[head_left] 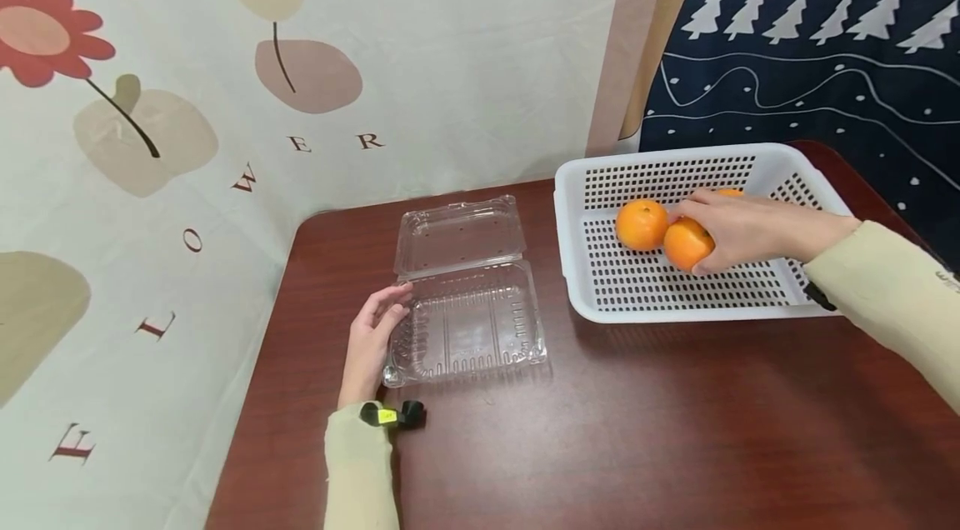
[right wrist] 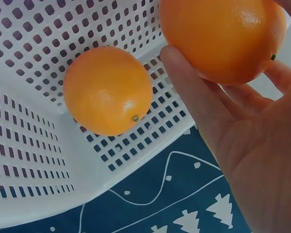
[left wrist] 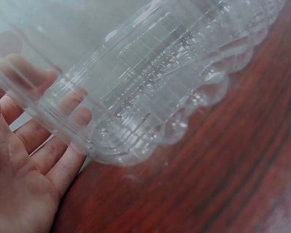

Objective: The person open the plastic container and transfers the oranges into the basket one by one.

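In the head view, my right hand (head_left: 738,226) reaches into a white perforated basket (head_left: 592,312) and grips an orange (head_left: 687,244) between thumb and fingers. Touching or nearly touching it on the left is a second orange (head_left: 641,224). A third orange (head_left: 729,192) is mostly hidden behind the hand. The right wrist view shows the held orange (right wrist: 223,39) against the fingers, with another orange (right wrist: 108,91) on the basket floor. My left hand (head_left: 373,334) holds the left rim of a clear plastic clamshell box (head_left: 472,326); its fingers (left wrist: 63,158) show partly through the plastic.
The box's lid (head_left: 459,237) lies folded back, away from me. Both containers sit on a dark red wooden table (head_left: 570,447). A printed flower cloth (head_left: 465,80) hangs behind and left, and a dark blue tree-patterned cloth (head_left: 795,88) hangs at the back right.
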Available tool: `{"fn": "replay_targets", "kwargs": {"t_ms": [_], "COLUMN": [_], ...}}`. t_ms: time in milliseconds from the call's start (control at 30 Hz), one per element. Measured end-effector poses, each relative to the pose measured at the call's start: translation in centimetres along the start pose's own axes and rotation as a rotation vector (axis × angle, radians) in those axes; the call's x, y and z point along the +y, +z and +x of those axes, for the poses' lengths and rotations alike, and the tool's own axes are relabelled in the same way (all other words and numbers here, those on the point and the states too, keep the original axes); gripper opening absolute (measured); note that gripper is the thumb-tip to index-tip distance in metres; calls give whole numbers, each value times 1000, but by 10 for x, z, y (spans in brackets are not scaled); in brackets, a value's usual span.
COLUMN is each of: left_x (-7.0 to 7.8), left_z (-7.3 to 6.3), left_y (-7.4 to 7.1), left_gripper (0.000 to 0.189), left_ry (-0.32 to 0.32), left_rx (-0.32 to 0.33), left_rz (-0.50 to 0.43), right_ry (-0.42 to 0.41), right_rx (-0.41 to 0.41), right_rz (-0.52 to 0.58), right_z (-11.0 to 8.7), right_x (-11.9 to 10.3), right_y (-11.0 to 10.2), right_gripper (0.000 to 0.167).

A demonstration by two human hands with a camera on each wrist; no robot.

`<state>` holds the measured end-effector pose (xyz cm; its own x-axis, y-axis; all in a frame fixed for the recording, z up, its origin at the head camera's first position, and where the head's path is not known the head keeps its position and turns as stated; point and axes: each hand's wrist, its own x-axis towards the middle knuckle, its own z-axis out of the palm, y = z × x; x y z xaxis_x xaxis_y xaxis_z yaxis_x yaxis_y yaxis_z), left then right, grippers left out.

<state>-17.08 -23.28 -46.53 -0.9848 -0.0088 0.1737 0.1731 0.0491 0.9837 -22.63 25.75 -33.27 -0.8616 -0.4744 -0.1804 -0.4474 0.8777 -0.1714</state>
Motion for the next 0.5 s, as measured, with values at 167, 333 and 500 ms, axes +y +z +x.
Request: {"fn": "replay_targets", "kwargs": {"t_ms": [167, 333, 500], "left_x": [10, 19, 23], "left_z": [-2, -3, -4], "left_y": [2, 5, 6], "left_gripper": [30, 30, 30], "left_ry": [-16, -22, -20], "left_rx": [-4, -7, -9], "left_rz": [-3, -3, -16], "right_ry": [40, 49, 53], "right_rx": [-58, -104, -121], "right_rz": [15, 16, 21], "right_z": [3, 6, 8], "right_x": [1, 2, 2], "right_y": [-1, -1, 1], "right_gripper": [72, 74, 72]}}
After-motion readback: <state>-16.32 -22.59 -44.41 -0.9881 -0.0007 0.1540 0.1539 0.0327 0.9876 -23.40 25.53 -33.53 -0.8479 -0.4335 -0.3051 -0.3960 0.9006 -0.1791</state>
